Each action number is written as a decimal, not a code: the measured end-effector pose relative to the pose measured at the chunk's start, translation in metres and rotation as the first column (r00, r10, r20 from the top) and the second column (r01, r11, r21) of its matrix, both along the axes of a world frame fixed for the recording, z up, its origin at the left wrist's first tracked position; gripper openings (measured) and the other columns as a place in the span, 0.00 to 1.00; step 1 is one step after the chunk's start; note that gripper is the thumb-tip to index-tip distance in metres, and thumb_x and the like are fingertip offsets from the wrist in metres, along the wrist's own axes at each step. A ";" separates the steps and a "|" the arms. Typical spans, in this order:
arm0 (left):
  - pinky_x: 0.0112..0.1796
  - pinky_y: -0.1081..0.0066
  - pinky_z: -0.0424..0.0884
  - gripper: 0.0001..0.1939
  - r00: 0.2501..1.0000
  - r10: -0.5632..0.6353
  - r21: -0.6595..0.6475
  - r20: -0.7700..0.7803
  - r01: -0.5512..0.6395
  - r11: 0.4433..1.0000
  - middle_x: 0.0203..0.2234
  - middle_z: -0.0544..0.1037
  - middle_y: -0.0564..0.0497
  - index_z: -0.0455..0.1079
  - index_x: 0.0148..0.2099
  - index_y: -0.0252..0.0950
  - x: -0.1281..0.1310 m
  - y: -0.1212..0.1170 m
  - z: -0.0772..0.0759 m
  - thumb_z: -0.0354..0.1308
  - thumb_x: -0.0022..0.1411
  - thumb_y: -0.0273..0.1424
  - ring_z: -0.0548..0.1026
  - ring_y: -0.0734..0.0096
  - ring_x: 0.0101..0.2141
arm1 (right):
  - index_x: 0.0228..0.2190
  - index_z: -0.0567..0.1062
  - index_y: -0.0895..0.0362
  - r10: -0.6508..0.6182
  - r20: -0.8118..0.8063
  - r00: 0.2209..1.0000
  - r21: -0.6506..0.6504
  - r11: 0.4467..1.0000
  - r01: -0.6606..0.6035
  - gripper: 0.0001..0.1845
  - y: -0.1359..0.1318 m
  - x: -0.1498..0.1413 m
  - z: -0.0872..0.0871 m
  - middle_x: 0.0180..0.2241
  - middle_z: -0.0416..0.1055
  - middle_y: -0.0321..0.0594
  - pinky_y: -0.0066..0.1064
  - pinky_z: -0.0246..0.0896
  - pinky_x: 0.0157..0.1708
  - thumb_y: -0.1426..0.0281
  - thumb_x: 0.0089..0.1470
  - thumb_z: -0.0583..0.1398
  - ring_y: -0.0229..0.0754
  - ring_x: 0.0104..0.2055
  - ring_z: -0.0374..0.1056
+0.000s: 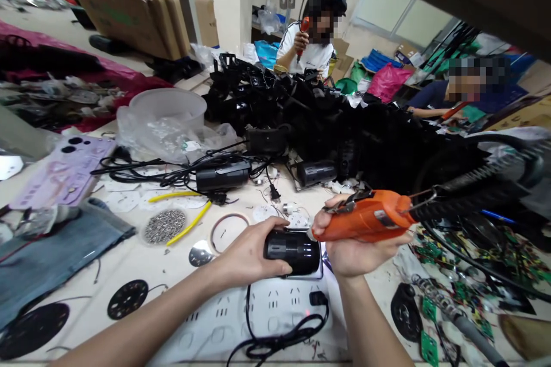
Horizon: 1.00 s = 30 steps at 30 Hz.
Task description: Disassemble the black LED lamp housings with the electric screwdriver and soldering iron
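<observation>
My left hand [249,252] is wrapped round a black cylindrical housing [295,251] that lies on its side near the table's front. My right hand [357,249] grips an orange electric screwdriver [365,221], whose tip points left at the housing's right end. A coiled black cable [469,183] runs from the screwdriver's rear off to the right. A black cord [275,338] trails from the housing over a white power strip [241,315] below my hands.
A big heap of black plastic parts [344,126] fills the table's middle. Other black housings [224,175], yellow wires [189,223], a pile of screws [164,225], a clear tub [167,104], green circuit boards [473,292] and a soldering iron [456,315] lie around. Two persons sit opposite.
</observation>
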<state>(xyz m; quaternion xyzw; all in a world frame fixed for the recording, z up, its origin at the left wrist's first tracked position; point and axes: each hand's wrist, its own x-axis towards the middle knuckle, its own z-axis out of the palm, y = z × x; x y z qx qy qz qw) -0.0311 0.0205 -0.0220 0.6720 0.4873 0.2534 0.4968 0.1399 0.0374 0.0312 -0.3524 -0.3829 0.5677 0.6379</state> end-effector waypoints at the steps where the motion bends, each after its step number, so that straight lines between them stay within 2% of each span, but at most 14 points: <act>1: 0.48 0.59 0.69 0.33 1.000 0.005 0.002 0.004 -0.005 1.000 0.47 0.74 0.46 0.62 0.54 0.39 0.000 0.000 0.000 0.67 0.45 0.35 0.72 0.54 0.47 | 0.28 0.75 0.54 0.000 -0.021 1.000 -0.003 1.000 0.000 0.44 0.001 0.001 -0.001 0.21 0.69 0.36 0.30 0.60 0.15 0.29 0.26 0.56 0.39 0.18 0.64; 7: 0.49 0.59 0.68 0.33 1.000 0.012 -0.009 0.022 -0.012 1.000 0.48 0.74 0.47 0.63 0.54 0.39 0.000 0.000 -0.003 0.68 0.44 0.35 0.72 0.55 0.48 | 0.27 0.76 0.56 -0.002 -0.068 0.998 0.015 1.000 0.003 0.44 0.009 0.001 -0.002 0.16 0.68 0.36 0.27 0.58 0.12 0.29 0.32 0.52 0.37 0.15 0.63; 10: 0.47 0.60 0.69 0.33 0.999 0.013 -0.010 0.034 -0.013 1.000 0.46 0.75 0.47 0.64 0.53 0.39 -0.001 -0.001 -0.005 0.68 0.44 0.35 0.73 0.55 0.46 | 0.27 0.76 0.56 -0.019 -0.076 0.997 -0.017 1.000 0.017 0.44 0.006 -0.002 -0.005 0.17 0.68 0.36 0.28 0.59 0.12 0.29 0.30 0.54 0.38 0.16 0.63; 13: 0.44 0.62 0.69 0.31 0.999 0.018 0.001 0.029 -0.018 1.000 0.43 0.75 0.48 0.64 0.51 0.39 -0.001 -0.001 -0.006 0.68 0.44 0.36 0.73 0.57 0.43 | 0.27 0.77 0.55 0.024 -0.070 0.997 -0.018 1.000 -0.025 0.43 0.003 -0.001 -0.006 0.18 0.69 0.36 0.28 0.58 0.12 0.30 0.28 0.56 0.38 0.16 0.63; 16: 0.42 0.63 0.69 0.31 1.000 0.015 -0.019 0.022 -0.014 1.000 0.41 0.75 0.49 0.65 0.50 0.38 -0.001 -0.001 -0.003 0.68 0.43 0.36 0.73 0.58 0.41 | 0.28 0.77 0.55 0.018 -0.057 0.998 0.021 1.000 -0.017 0.40 -0.002 0.002 0.005 0.19 0.70 0.37 0.28 0.58 0.13 0.32 0.31 0.56 0.39 0.17 0.64; 18: 0.40 0.64 0.69 0.30 1.000 0.009 -0.040 0.016 -0.008 0.999 0.39 0.75 0.50 0.65 0.49 0.38 0.000 -0.002 -0.001 0.68 0.43 0.35 0.73 0.59 0.39 | 0.30 0.77 0.55 0.058 -0.050 0.997 0.068 0.996 -0.055 0.40 -0.006 0.002 0.017 0.21 0.71 0.38 0.31 0.62 0.16 0.32 0.32 0.57 0.42 0.20 0.66; 22: 0.35 0.67 0.68 0.27 1.000 0.028 -0.037 0.006 -0.027 0.999 0.35 0.75 0.53 0.64 0.45 0.38 0.000 -0.003 0.002 0.68 0.42 0.34 0.73 0.62 0.36 | 0.31 0.77 0.55 0.142 -0.064 0.988 0.134 0.982 -0.133 0.43 -0.015 -0.016 0.033 0.20 0.71 0.39 0.38 0.66 0.20 0.30 0.34 0.53 0.45 0.20 0.67; 26: 0.34 0.68 0.68 0.27 0.998 0.051 -0.006 0.041 -0.051 0.999 0.34 0.74 0.53 0.63 0.44 0.38 0.000 -0.004 -0.001 0.68 0.41 0.34 0.73 0.63 0.35 | 0.29 0.76 0.52 0.126 -0.035 0.991 0.069 0.990 -0.123 0.43 -0.013 -0.041 0.026 0.17 0.68 0.37 0.41 0.67 0.20 0.28 0.36 0.48 0.44 0.17 0.65; 30: 0.34 0.68 0.69 0.27 0.997 0.060 0.008 0.037 -0.060 0.998 0.34 0.75 0.54 0.64 0.44 0.39 0.001 -0.004 -0.007 0.68 0.41 0.36 0.73 0.63 0.34 | 0.25 0.74 0.50 0.105 0.051 0.993 0.056 0.993 -0.108 0.43 -0.005 -0.053 0.017 0.11 0.61 0.35 0.41 0.67 0.18 0.27 0.33 0.44 0.47 0.16 0.66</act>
